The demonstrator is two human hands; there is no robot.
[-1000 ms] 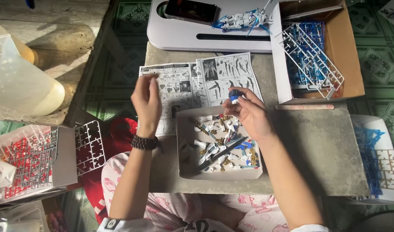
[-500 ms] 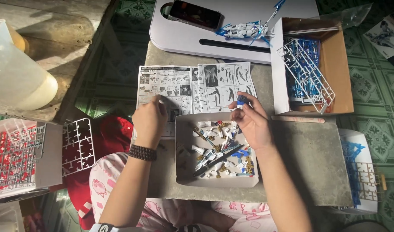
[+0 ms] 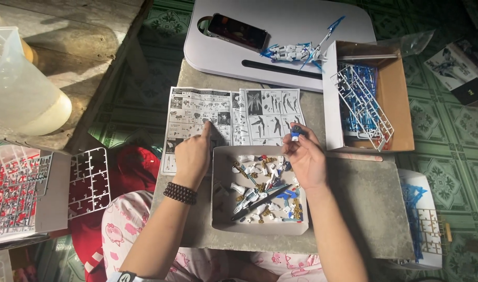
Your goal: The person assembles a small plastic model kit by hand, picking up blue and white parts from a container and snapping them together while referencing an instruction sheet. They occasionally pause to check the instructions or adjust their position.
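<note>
Two bare hands work above a grey tabletop (image 3: 364, 203): the left hand (image 3: 193, 156) (beaded bracelet at the wrist) points one finger onto the unfolded black-and-white instruction sheet (image 3: 234, 117), gripping nothing, while the right hand (image 3: 304, 159) pinches a small blue-and-white plastic part (image 3: 296, 132) above the shallow grey cardboard tray (image 3: 220, 222) of loose pieces.

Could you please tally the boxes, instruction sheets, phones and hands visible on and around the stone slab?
Open cardboard boxes: 2, the shallow tray of loose parts and the deeper box of sprues
Instruction sheet: 1
Phone: 1
Hands: 2, left hand, right hand
Total: 6
</note>
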